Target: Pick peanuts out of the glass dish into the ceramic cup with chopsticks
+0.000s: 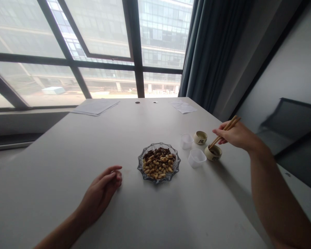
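My right hand (235, 134) grips a pair of wooden chopsticks (226, 130), their tips down inside a small cream cup (214, 157) with dark markings. Whether the tips pinch anything there is hidden. Just behind stands a second cream cup (200, 138). Two clear plastic containers (197, 159) sit to the left of the cups. In the middle, a scalloped glass bowl (140, 165) holds peanuts (158, 168) in front and dark brown, slender pieces (159, 152) at the back. My left hand (106, 181) rests on the table left of the bowl, holding nothing, index finger extended and the others loosely curled.
The white table (114, 135) runs to the windows. A stack of papers (95, 106) lies at its far left, a loose sheet (183, 106) at the far right. Two round fittings (137, 102) are near the back edge. A dark chair (295, 114) shows at the right.
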Tool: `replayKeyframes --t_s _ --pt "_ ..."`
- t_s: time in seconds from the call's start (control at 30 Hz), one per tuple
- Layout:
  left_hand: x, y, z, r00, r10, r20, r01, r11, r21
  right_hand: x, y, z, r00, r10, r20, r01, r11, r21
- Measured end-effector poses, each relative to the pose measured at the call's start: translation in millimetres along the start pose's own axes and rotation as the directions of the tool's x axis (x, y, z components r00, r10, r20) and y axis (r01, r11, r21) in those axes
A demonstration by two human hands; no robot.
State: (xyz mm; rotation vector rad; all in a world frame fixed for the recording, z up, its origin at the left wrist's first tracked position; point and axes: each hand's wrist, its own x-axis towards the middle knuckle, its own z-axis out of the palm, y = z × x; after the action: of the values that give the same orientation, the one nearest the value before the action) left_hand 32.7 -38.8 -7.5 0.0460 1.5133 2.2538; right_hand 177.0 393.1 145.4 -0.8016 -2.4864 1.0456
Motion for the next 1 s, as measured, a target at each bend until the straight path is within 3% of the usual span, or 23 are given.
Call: replayKeyframes --t_s 0.27,0.37,0.47,0.6,0.67,0.77,0.9,1.0 --pt "0 1 2 1.0 0.018 0.007 -0.018 1.0 0.01 1 3 -4 1.0 0.02 -0.018 -0.021 0.998 -0.058" --pt "1 1 0 1.0 0.01 0.007 -0.01 1.0 0.012 -6 -5 -5 0.983 -0.091 -0.158 0.084 0.995 -0.051" --pt "1 -1 -2 1.0 0.011 0.026 -0.011 1.0 0.014 -22 -21 3 0.947 -0.228 -0.226 0.261 0.957 0.128" --pt "1 -1 -3 0.999 0.02 0.03 -0.021 0.999 0.027 -45 -41 29 0.927 -0.373 0.051 0.34 0.888 0.308" --pt "1 -1 -2 1.0 0.015 0.023 -0.015 0.999 0.029 -51 -47 45 0.885 -0.427 0.185 0.371 0.887 0.274" --pt "1 -2 -2 1.0 0.012 0.027 -0.012 1.0 0.017 -53 -51 61 0.821 -0.491 0.292 0.46 0.871 0.173" --pt "2 -2 -2 0.999 0.024 0.033 -0.024 1.0 0.017 -53 -54 62 0.739 -0.48 0.473 0.461 0.872 0.164" --pt "1 -2 -1 1.0 0.015 0.02 -0.015 1.0 0.005 -55 -54 56 0.76 -0.435 0.483 0.438 0.892 0.115"
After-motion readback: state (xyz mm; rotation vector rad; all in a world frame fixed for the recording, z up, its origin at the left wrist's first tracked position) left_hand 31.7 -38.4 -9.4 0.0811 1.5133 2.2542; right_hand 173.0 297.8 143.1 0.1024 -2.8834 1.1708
